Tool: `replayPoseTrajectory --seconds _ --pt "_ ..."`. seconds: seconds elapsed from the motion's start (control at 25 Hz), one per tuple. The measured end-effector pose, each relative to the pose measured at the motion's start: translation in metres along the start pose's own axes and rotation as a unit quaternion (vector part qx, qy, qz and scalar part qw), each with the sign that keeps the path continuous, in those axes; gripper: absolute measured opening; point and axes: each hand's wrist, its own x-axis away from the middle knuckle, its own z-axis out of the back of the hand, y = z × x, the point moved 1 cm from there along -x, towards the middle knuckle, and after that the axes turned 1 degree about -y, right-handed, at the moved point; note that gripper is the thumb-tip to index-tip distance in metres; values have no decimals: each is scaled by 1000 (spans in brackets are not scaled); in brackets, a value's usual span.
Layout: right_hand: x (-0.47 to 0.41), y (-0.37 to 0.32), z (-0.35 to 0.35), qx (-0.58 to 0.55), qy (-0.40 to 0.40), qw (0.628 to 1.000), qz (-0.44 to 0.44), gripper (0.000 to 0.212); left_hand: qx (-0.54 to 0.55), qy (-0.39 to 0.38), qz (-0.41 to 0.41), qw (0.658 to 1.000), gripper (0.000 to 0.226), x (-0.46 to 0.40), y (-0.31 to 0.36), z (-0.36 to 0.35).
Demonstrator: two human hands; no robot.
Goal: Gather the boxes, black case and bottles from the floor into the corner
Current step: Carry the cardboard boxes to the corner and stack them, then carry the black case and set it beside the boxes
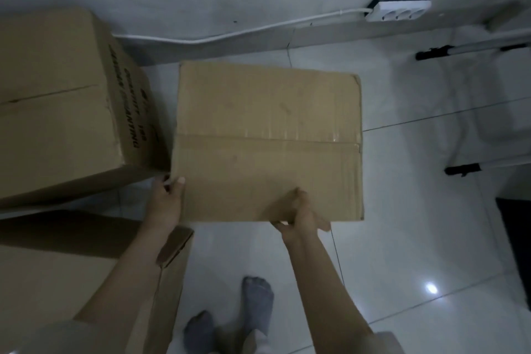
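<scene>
You gripped the plain brown taped cardboard box (267,141) with left hand (166,201) and right hand (298,213) at its near edge, steering it beside the printed brown carton (66,106).

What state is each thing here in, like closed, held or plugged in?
Taped box: closed, held by both hands.
Left hand: grips the box's near left corner.
Right hand: grips its near edge.
Printed box: flaps shut.
Near box: flap raised.
Power strip: sockets empty.
</scene>
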Motion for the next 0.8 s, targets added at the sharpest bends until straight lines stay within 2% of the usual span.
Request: replayPoseTrajectory --seconds 0.08,0.16,0.28,0.36,0.48,0.6,0.8 --pt "10 -7 -20 11 -140 990 0 62 -4 66 -61 996 46 -9 16 8" --pt "18 -14 -40 47 -226 973 4 69 -27 82 -137 987 52 -11 32 10" --pt "37 -16 -70 190 -301 934 19 59 -109 57 -225 967 57 4 46 4" --pt "50 -13 -79 221 -328 918 33 54 -139 3 -241 961 53 16 44 -1" --pt "66 -17 -68 215 -337 916 44 46 -153 -45 -227 961 49 34 39 -2" --pt "75 -25 -26 216 -300 928 50 38 -168 -60 -225 958 44 56 37 -2" --pt "96 -30 87 176 -205 959 90 26 -233 -118 -315 913 36 116 42 -14"
